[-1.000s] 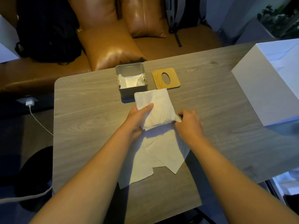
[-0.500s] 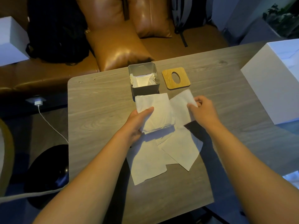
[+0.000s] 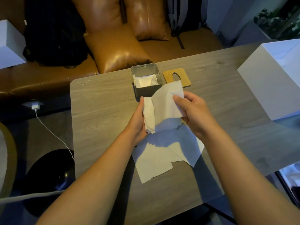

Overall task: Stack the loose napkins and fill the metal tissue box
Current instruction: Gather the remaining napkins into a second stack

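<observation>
Task partly done. Left hand [image 3: 138, 122] curled around a small stack of napkins [image 3: 148, 116], held above the table. Right hand [image 3: 191, 109] pinching a single napkin [image 3: 167, 103] between thumb and fingers, laying it against that stack. Several loose napkins [image 3: 155, 161] left flat on the grey wood-grain table [image 3: 100, 111], beneath the hands. Metal tissue box [image 3: 146, 80] just beyond, open, partly filled. Wooden lid [image 3: 177, 77] lying beside it. Brown leather sofa [image 3: 116, 46] behind; white box [image 3: 272, 78] at right.

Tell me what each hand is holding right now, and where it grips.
The left hand holds the napkin stack by its left edge. The right hand pinches a single napkin at its right edge, laying it over the stack.
</observation>
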